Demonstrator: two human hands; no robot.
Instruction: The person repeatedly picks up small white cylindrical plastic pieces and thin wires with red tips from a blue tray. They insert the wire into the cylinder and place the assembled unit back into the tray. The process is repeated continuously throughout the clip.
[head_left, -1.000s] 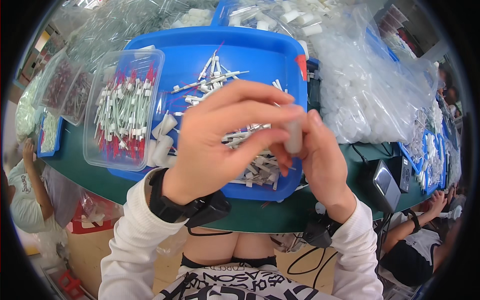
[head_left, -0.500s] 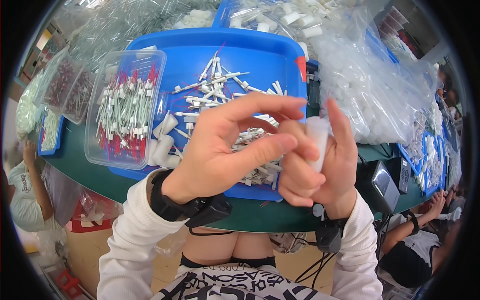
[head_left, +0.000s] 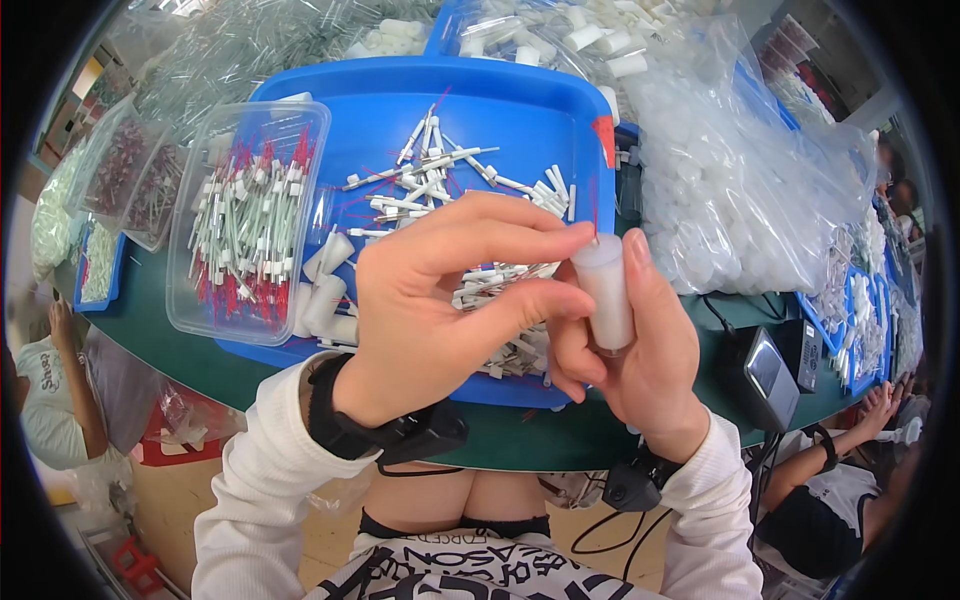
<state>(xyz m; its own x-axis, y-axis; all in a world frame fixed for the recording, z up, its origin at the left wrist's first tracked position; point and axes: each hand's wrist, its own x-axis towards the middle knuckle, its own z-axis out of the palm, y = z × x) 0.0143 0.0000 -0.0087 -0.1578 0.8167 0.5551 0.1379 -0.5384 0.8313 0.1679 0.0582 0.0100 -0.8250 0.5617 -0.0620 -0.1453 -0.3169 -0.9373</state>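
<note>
My right hand (head_left: 640,350) holds a small white plastic tube (head_left: 607,290) upright, fingers wrapped around its lower part. My left hand (head_left: 450,300) reaches across from the left, and its index finger and thumb pinch at the tube's top, where a thin red bristle (head_left: 594,208) sticks up. Both hands hover over the near edge of a large blue tray (head_left: 520,110), which holds several loose white sticks with red tips (head_left: 450,170) and a few white tubes (head_left: 325,290).
A clear plastic box (head_left: 250,215) of red-tipped white sticks rests on the tray's left side. Clear bags of white parts (head_left: 740,190) lie to the right, more boxes (head_left: 130,180) to the left. A dark device (head_left: 765,375) sits at the green table edge. Other people are at both sides.
My hands have shifted slightly right and apart, the white tube now stands upright and exposed in my right hand, and my left fingers have come to its top.
</note>
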